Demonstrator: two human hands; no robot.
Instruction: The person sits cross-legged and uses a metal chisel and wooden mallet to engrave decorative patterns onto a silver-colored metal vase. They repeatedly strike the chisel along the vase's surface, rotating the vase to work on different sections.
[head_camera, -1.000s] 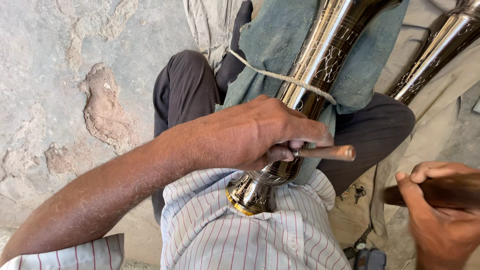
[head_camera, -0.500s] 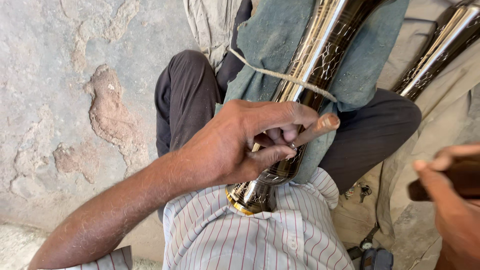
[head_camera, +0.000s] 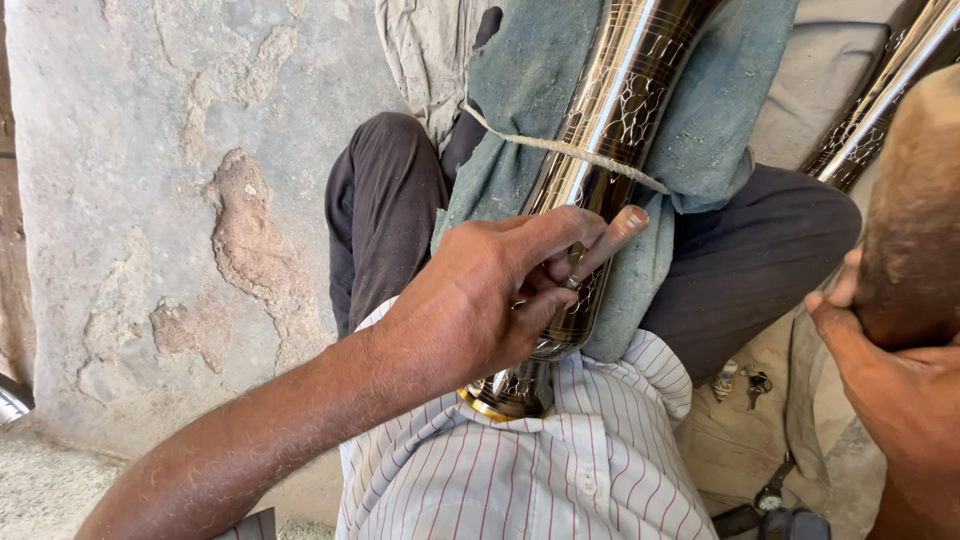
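Note:
My left hand (head_camera: 480, 305) rests on a shiny engraved metal vessel (head_camera: 625, 100) that lies along my lap. Its fingers pinch a small metal punch (head_camera: 573, 282) against the vessel's surface, with the forefinger stretched out. A teal cloth (head_camera: 510, 140) wraps the vessel and is tied on with a string (head_camera: 545, 148). My right hand (head_camera: 885, 385) is raised at the right edge, close to the camera. It grips a blurred brown wooden mallet (head_camera: 920, 215). The vessel's brass-rimmed end (head_camera: 495, 400) presses into my striped shirt.
A rough, patched plaster wall (head_camera: 170, 200) fills the left. A second shiny metal piece (head_camera: 880, 90) leans at the top right over grey cloth. Keys (head_camera: 748, 380) and a small object lie on the ground by my right thigh.
My right hand has lifted the mallet up toward the camera. My left hand has slid slightly up the vessel and re-set its fingers, so the punch is now mostly hidden.

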